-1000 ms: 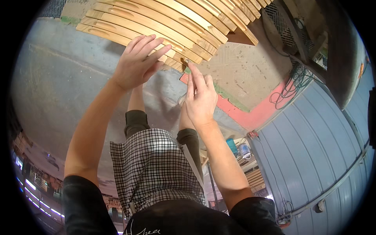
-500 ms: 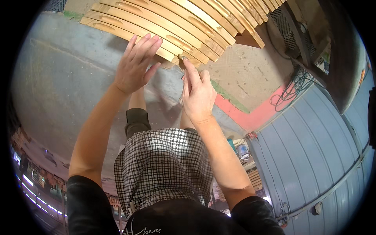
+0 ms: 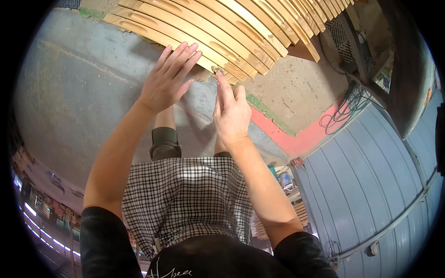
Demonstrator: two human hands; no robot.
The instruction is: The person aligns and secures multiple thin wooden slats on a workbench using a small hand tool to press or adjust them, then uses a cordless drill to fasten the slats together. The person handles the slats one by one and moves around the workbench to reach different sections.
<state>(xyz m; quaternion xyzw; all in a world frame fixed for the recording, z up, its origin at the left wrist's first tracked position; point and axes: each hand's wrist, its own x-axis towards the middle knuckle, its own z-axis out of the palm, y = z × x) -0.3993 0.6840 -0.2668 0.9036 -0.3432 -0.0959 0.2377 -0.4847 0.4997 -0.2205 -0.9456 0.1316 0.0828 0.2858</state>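
Observation:
A row of pale wooden slats (image 3: pixel 185 28), several with long oval recesses, lies side by side at the top of the view. On the front slat, the fingers of my left hand (image 3: pixel 170 76) are stretched out, nearly together, with the thumb apart. My right hand (image 3: pixel 232 113) is closed, with its index finger extended to the right end of the same slat. A small greyish object (image 3: pixel 216 70) shows at that fingertip. Its kind is too small to make out, and the curled fingers hide the rest of it.
Blue-grey floor (image 3: pixel 79 92) lies left and below. A beige floor patch with green and red borders (image 3: pixel 306 134) is at right. Beyond it are coiled dark cable (image 3: pixel 343 111), a dark machine frame (image 3: pixel 366 69) and a blue panelled wall (image 3: pixel 361 180). My checked apron (image 3: pixel 190 190) hangs below.
The view has shifted slightly, so the slats sit higher and farther right. My left hand stays on the front slat. My right fingertip has moved slightly along the slat's end, the small object still there.

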